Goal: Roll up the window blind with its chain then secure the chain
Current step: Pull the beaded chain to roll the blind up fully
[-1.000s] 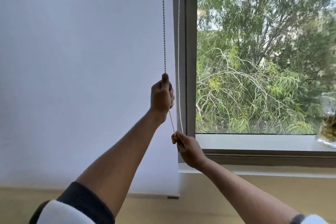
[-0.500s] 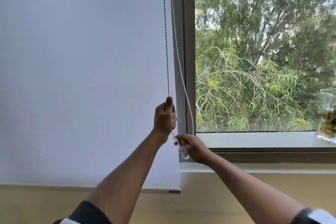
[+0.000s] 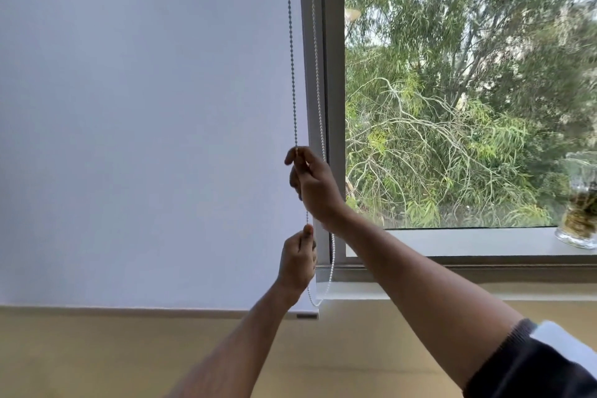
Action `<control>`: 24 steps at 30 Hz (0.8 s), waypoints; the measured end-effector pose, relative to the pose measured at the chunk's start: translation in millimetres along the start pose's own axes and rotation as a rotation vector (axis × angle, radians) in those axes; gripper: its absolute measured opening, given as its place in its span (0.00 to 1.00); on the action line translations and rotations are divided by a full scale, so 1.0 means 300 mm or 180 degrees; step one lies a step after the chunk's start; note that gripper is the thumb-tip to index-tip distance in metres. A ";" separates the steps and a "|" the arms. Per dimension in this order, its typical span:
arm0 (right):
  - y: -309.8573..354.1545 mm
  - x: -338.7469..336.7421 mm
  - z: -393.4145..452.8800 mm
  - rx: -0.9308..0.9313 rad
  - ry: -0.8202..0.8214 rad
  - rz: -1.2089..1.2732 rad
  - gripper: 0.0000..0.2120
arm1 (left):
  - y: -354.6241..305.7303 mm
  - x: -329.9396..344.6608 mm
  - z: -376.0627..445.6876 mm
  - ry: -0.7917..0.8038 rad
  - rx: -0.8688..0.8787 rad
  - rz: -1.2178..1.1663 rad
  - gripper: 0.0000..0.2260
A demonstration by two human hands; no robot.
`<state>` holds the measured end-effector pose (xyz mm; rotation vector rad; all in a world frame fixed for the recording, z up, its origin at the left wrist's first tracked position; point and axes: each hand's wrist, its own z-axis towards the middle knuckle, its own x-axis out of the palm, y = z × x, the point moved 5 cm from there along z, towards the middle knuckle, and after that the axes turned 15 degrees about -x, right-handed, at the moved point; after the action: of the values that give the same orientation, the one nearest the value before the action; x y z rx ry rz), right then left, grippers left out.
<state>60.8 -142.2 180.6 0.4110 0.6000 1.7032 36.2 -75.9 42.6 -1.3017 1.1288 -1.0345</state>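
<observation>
A white roller blind [image 3: 145,126] covers the left part of the window, its bottom bar [image 3: 161,312] low above the beige wall. Its bead chain [image 3: 292,58] hangs along the blind's right edge. My right hand [image 3: 311,184] pinches the front strand high up, at about mid-height of the pane. Below it my left hand [image 3: 298,260] grips the same strand with thumb up. The back strand runs down by the frame, and the slack loop [image 3: 324,294] dangles under my left hand.
The grey window frame [image 3: 332,90] stands just right of the chain. A glass vase [image 3: 580,203] with greenery sits at the far right of the sill [image 3: 452,244]. Trees fill the pane. A beige wall lies below.
My left hand has pulled the chain down. My right hand let go low down, rose above the left and took the front strand higher. The blind's bottom bar sits slightly higher.
</observation>
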 end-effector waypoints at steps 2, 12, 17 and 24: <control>-0.022 0.004 -0.044 -0.0107 -0.0003 -0.0192 0.14 | 0.029 -0.007 0.003 0.0051 -0.0001 0.0175 0.19; -0.132 -0.033 -0.175 -0.0299 0.0503 -0.1400 0.10 | -0.256 -0.134 0.100 -0.0037 0.0453 -0.0343 0.24; -0.180 -0.025 -0.254 -0.0342 0.0720 -0.1660 0.11 | -0.570 -0.091 0.062 0.0317 0.0720 -0.0503 0.24; -0.264 -0.041 -0.370 -0.0168 0.1169 -0.1986 0.10 | -0.713 -0.006 0.010 0.0043 0.1003 -0.0315 0.23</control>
<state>62.7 -161.5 44.9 -0.1331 0.8435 1.1875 49.9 -79.0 256.0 -1.1073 0.8756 -1.2406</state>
